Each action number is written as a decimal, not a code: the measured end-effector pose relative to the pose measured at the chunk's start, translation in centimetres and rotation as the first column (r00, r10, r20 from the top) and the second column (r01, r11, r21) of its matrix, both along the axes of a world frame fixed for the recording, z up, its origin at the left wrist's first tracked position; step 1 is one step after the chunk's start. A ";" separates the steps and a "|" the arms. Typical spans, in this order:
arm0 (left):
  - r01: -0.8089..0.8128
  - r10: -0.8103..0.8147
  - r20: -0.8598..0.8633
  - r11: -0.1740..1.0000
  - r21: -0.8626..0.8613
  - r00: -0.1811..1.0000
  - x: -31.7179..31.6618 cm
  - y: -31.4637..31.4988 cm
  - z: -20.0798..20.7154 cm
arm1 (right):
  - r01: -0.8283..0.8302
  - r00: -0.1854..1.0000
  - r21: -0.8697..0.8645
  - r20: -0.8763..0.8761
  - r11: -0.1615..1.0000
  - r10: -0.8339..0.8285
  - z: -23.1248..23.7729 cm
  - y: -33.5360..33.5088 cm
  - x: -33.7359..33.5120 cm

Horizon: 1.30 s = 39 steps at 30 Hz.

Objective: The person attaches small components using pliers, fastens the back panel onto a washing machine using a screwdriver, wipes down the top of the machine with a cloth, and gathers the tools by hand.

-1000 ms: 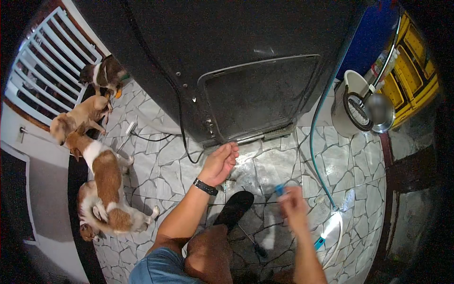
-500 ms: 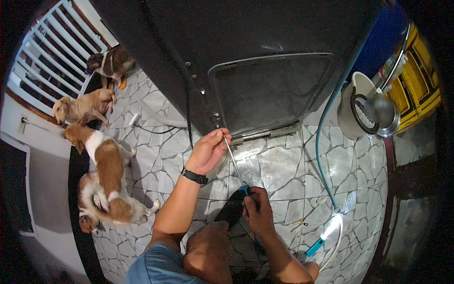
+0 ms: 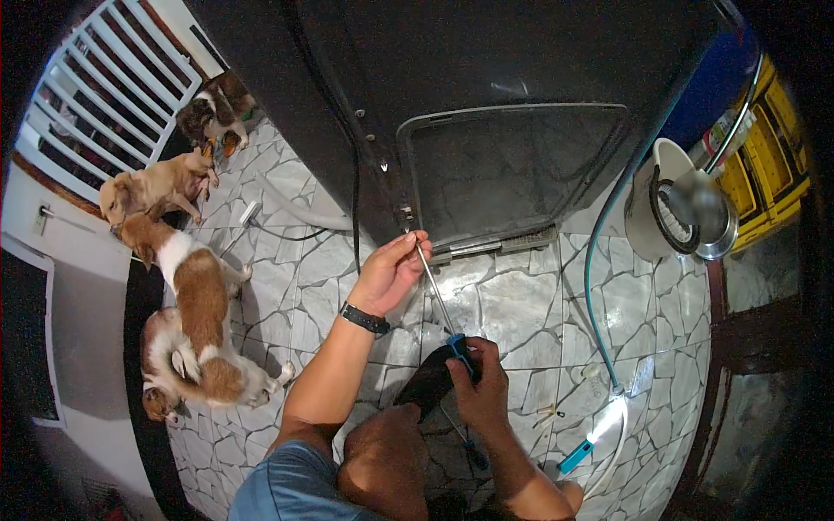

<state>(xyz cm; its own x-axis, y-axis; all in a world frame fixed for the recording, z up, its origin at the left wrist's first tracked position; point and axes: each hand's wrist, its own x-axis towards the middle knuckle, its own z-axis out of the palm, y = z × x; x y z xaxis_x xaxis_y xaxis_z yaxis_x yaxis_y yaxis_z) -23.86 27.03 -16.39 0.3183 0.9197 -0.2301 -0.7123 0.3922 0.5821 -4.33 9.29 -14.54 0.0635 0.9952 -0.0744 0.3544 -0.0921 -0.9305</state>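
A long screwdriver (image 3: pixel 441 300) with a blue handle slants up toward the lower edge of a dark grey appliance (image 3: pixel 512 52). The fingertips of my left hand (image 3: pixel 391 273) pinch its shaft close to the tip. Lower down, my right hand (image 3: pixel 482 386) grips the handle, thumb and fingers around it. Beside the appliance's recessed panel (image 3: pixel 512 174) runs a column of small holes and fittings; the shaft's tip is at the bottom of it, partly hidden by my left fingers. A second screwdriver (image 3: pixel 475 455) rests on the floor beneath my right forearm.
Several dogs, including a brown and white dog (image 3: pixel 201 295), stand or lie at the left by a white gate (image 3: pixel 113 82). A lit teal flashlight (image 3: pixel 576 457), small screws (image 3: pixel 547 413) and a teal hose (image 3: pixel 587 278) are at right, below a grey bucket (image 3: pixel 643 208) and yellow crate (image 3: pixel 769 165).
The view has shifted slightly. My right fingers have changed their hold on the screwdriver handle, while my left hand keeps pinching the shaft. The farthest dog has lowered its head.
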 end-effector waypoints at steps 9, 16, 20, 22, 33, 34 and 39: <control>0.013 -0.011 0.134 1.000 -0.016 0.991 -0.5 0.3 -0.3 | -0.114 0.784 -0.397 -0.599 0.911 -0.163 1.5 0.3 -0.1; -0.009 0.010 0.095 1.000 -0.014 0.995 0.3 0.2 -0.5 | -0.498 -0.045 -0.413 -0.866 0.763 -0.498 0.5 0.5 0.6; -0.009 0.014 0.079 0.998 -0.059 0.997 0.3 1.2 0.0 | -0.232 0.389 -0.437 -0.860 0.869 -0.329 1.8 0.9 -1.9; -0.012 0.016 0.091 0.999 -0.039 0.996 0.4 1.4 0.3 | -0.169 0.533 -0.412 -0.802 0.895 -0.268 1.5 1.1 -2.1; -0.002 0.001 0.096 1.000 0.013 0.995 -0.1 1.5 -0.3 | -0.171 0.622 -0.415 -0.749 0.894 -0.229 1.2 1.5 -1.5; -0.007 0.006 0.085 1.000 0.017 0.996 -0.2 1.4 -0.1 | -0.166 0.615 -0.420 -0.751 0.892 -0.239 1.2 1.4 -1.5; -0.023 0.019 0.146 1.000 0.021 0.989 -0.1 1.8 -0.1 | -0.168 0.608 -0.396 -0.763 0.903 -0.222 1.9 2.0 -1.6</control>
